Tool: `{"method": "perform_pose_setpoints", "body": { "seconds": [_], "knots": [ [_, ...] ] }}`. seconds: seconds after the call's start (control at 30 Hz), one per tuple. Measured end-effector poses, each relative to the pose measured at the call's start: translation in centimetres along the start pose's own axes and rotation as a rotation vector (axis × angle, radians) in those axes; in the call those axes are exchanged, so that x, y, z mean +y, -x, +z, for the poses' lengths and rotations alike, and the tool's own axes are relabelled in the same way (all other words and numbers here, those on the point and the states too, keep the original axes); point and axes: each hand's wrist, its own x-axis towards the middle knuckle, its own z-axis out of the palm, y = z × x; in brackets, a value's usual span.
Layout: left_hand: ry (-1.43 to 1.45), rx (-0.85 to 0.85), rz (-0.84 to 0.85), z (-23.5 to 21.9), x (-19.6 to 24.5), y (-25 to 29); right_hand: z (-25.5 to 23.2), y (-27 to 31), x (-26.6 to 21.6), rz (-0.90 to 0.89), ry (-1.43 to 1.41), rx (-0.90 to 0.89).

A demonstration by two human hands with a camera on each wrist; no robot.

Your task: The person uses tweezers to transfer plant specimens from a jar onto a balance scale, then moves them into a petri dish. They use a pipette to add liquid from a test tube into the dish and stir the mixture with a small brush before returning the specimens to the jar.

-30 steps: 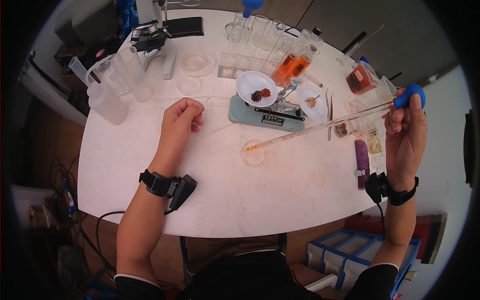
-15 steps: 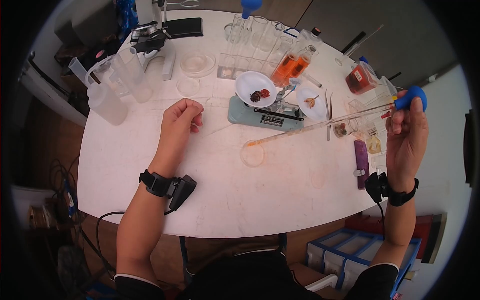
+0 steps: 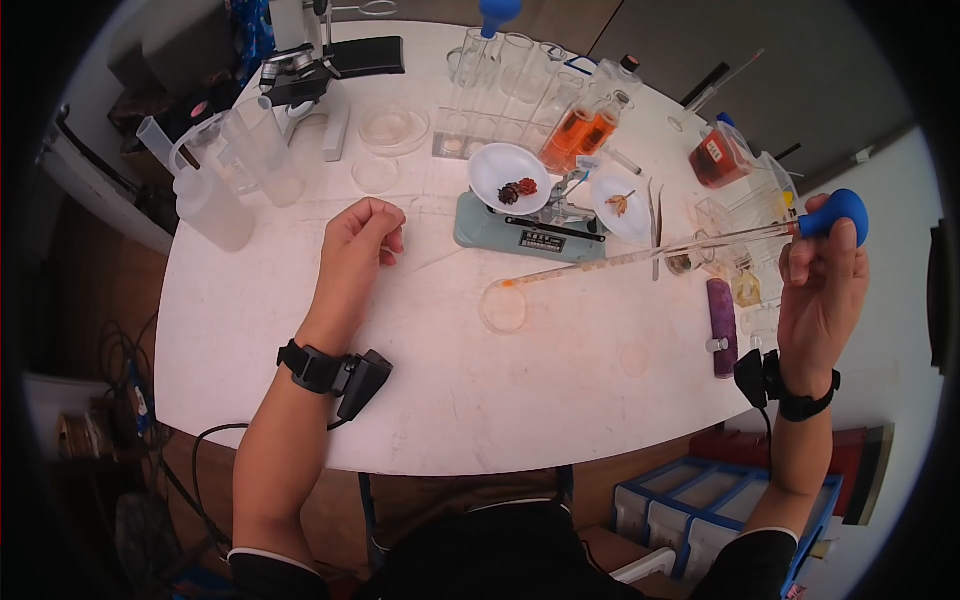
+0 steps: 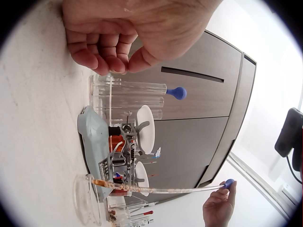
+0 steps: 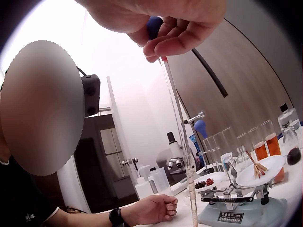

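Observation:
My right hand (image 3: 824, 290) pinches the blue rubber bulb (image 3: 836, 218) on a long glass pipette (image 3: 640, 256). The pipette slants down to the left, its tip with orange liquid over the rim of a small glass dish (image 3: 503, 308). In the left wrist view that orange tip (image 4: 100, 183) is at the dish's upper edge; whether it touches cannot be told. My left hand (image 3: 364, 240) rests on the table with loosely curled fingers, holding nothing. Behind the dish stands a green balance (image 3: 490, 228), dark and red pieces (image 3: 517, 190) on its left pan, pale dried pieces (image 3: 620, 204) on its right pan.
Glass cylinders (image 3: 515, 75) and flasks of orange liquid (image 3: 580, 135) stand behind the balance. Plastic bottles (image 3: 212, 210) and a microscope (image 3: 300, 80) are at the back left. Tweezers (image 3: 656, 230), a purple roll (image 3: 721, 320) and small glassware lie to the right.
My right hand has moved slightly right and down with the bulb. The pipette's tip has shifted up and right from inside the dish to its rim. My left hand has stayed put.

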Motion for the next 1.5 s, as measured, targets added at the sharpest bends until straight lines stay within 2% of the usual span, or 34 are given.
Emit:
{"method": "perform_pose_setpoints", "body": {
  "seconds": [0.53,0.97,1.17,1.4,1.5],
  "knots": [
    [0.003,-0.007,0.010,0.0,0.1,0.2,-0.6,1.0,-2.3,-0.208,0.114,-0.109],
    [0.040,0.002,0.016,-0.1,-0.3,0.0,4.3,0.0,-7.7,-0.103,0.342,-0.278],
    [-0.004,-0.013,0.009,-0.2,-0.1,0.1,5.6,-0.8,-8.9,-0.149,0.455,-0.431],
    [0.029,-0.021,0.029,-0.2,-0.5,0.0,6.5,-0.6,-9.7,-0.140,0.495,-0.452],
    [0.032,-0.025,0.025,-0.2,-0.5,0.0,7.0,-0.3,-10.1,-0.087,0.445,-0.400]
  ]
}}
